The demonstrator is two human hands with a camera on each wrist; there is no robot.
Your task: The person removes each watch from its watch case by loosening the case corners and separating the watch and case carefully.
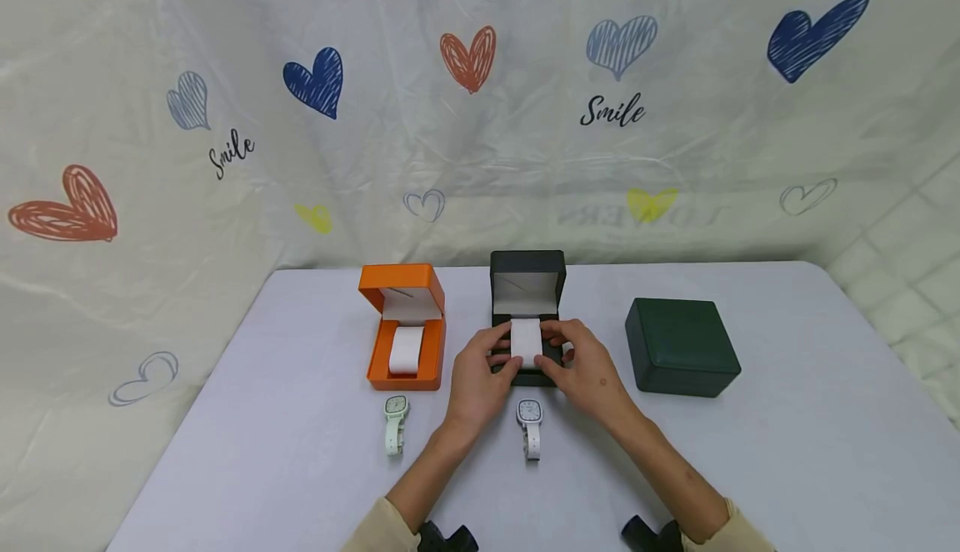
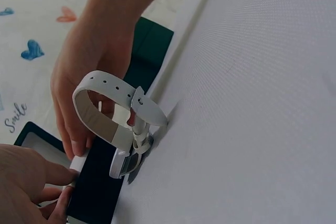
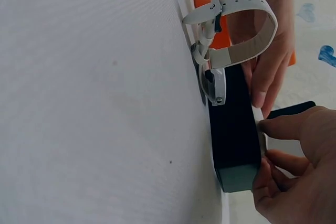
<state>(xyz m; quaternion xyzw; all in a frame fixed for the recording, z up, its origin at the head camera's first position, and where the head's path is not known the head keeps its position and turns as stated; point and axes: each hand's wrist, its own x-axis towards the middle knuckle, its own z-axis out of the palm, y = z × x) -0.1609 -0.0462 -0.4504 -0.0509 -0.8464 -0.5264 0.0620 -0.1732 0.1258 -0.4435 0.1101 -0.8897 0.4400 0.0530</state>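
A black watch box [image 1: 527,262] stands with its lid up at the back middle of the table, a white watch cushion [image 1: 526,343] in its lower part. My left hand [image 1: 480,373] pinches the left side of that cushion between thumb and fingers. From the opposite side, my right hand [image 1: 588,373] pinches its right edge. Both thumbs are at the cushion's near corners. Just in front of the box lies a white wristwatch [image 1: 529,427], its buckled strap [image 2: 105,85] forming a loop in the left wrist view. Fingers partly hide the box's interior.
Left of the black box, an orange watch box [image 1: 380,360] is open with a white cushion [image 1: 406,349] inside. A pale green wristwatch [image 1: 394,425] lies before it. To the right sits a closed dark green box [image 1: 682,343]. Behind the table hangs a heart-printed curtain [image 1: 525,135].
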